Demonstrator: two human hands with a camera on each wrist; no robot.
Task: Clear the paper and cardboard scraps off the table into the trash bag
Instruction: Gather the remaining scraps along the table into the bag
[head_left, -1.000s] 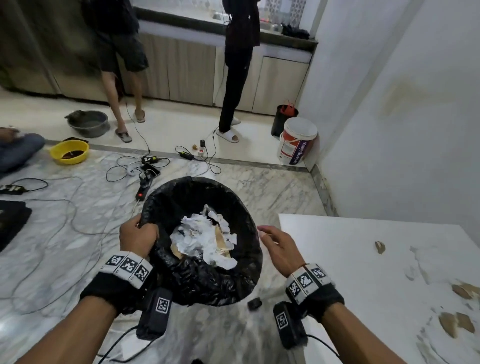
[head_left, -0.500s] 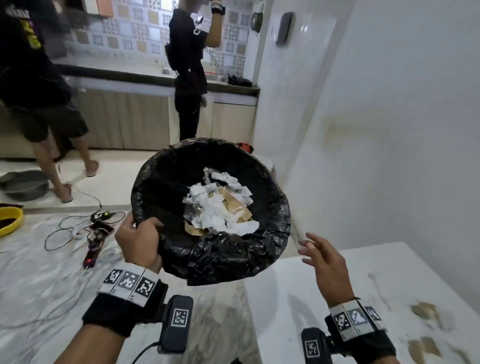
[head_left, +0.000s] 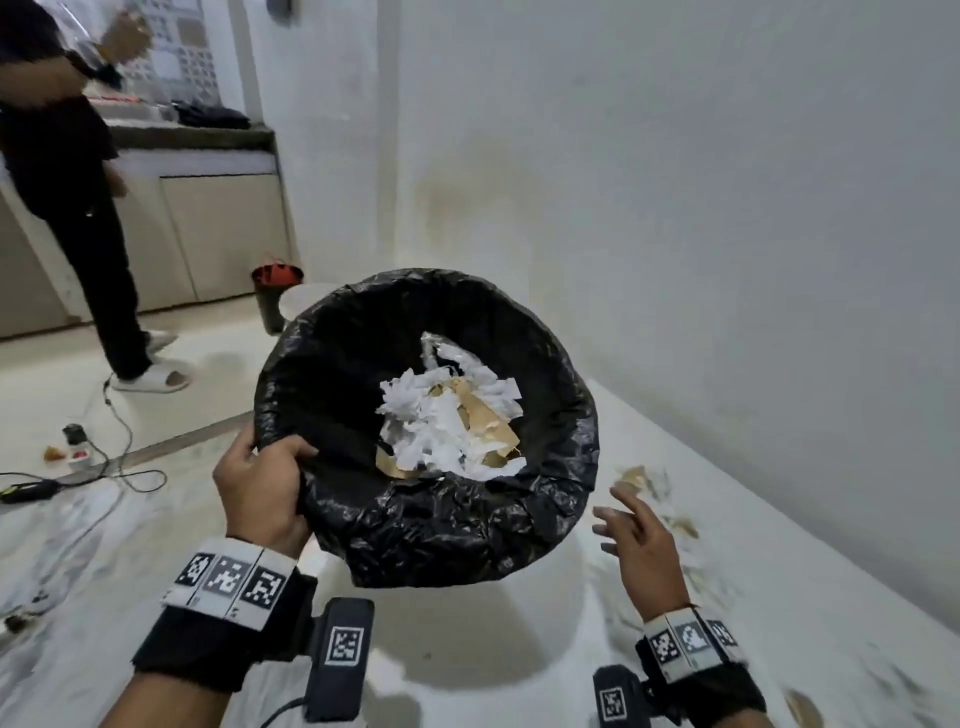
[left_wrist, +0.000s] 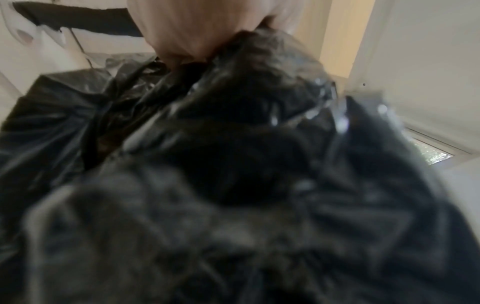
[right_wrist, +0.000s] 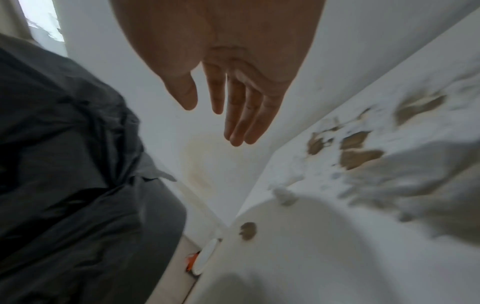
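Note:
A bin lined with a black trash bag (head_left: 431, 525) is held up over the near corner of the white table (head_left: 519, 649). Torn white paper and brown cardboard scraps (head_left: 452, 421) lie inside it. My left hand (head_left: 260, 483) grips the bag's rim (left_wrist: 233, 86) at its left side. To the right of the bag, my right hand (head_left: 631, 535) hovers over the table with fingers (right_wrist: 241, 115) straight and spread, holding nothing. More white and brown scraps (head_left: 654, 493) lie blurred on the table (right_wrist: 324, 257) beyond that hand, seen also as scraps (right_wrist: 358, 150) in the right wrist view.
A white wall (head_left: 675, 208) runs along the table's far side. On the floor to the left lie cables and a power strip (head_left: 78, 452). A person in black (head_left: 78, 208) stands by the kitchen cabinets. A dark bucket (head_left: 275, 296) and a white pail stand behind the bag.
The bag has risen from the floor and swung right over the table's corner, still gripped by my left hand. My right hand has moved right over the table and spread its fingers.

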